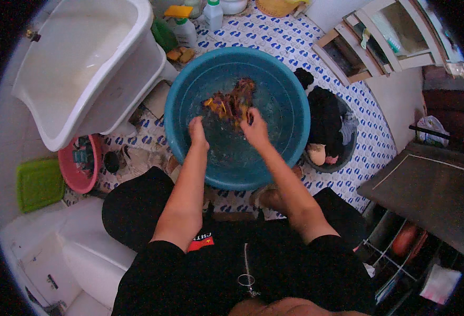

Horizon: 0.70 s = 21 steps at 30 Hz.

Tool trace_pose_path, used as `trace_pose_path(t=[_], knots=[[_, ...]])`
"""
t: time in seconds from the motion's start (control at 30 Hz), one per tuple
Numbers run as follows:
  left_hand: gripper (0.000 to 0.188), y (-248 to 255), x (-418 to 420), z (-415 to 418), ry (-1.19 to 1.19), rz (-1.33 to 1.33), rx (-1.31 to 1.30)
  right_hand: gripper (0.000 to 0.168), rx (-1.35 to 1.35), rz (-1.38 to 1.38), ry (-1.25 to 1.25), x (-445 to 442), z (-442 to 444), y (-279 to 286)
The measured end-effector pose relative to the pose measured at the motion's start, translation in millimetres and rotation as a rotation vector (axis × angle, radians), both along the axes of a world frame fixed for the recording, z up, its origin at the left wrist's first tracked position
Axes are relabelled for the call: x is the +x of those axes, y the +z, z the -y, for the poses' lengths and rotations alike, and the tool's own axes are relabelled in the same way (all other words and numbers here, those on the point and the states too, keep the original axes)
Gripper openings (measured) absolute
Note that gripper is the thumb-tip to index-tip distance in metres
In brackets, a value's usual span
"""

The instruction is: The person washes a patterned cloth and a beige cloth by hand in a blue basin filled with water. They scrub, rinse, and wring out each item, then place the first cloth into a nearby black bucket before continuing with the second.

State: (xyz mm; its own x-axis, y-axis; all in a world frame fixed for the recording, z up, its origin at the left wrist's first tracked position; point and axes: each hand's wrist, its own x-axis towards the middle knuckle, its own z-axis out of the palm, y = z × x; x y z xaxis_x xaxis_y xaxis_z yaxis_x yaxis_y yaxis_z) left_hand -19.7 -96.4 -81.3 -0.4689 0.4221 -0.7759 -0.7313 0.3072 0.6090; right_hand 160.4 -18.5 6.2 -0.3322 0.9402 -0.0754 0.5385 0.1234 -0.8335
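Note:
In front of me stands a round teal plastic basin (173,130) with water in it. A wet patterned cloth (224,103) in yellow, orange and dark purple lies bunched in the water. My right hand (255,128) pinches the near right end of this cloth. Over the left side of the basin, my left hand (197,132) is turned edge-on and apart from the cloth. It appears to hold nothing, with its thumb and fingers pointing away from me; part of the fingers cannot be made out.
Right of the basin is a dark tub (352,152) heaped with black clothes (324,118). A white pedestal washbasin (137,47) stands at the left, above a pink basin (93,177). Bottles (185,33) stand beyond. A rack (417,189) stands at the right.

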Motion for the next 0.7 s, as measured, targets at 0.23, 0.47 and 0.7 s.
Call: trace_pose_path(t=[0.23,0.47,0.7], knots=[[0.068,-17.2,16.0,18.5,-0.052,0.165,-0.182,0.053,-0.013,0.802,0.535,22.7,48.8,-73.0],[0.082,-13.2,23.3,29.3,-0.162,0.244,-0.204,0.051,-0.052,0.703,0.433,28.6,28.3,-89.9],[0.091,17.3,56.3,30.5,-0.127,0.557,-0.027,0.038,-0.445,-0.08,0.074,-3.9,4.2,42.3]])
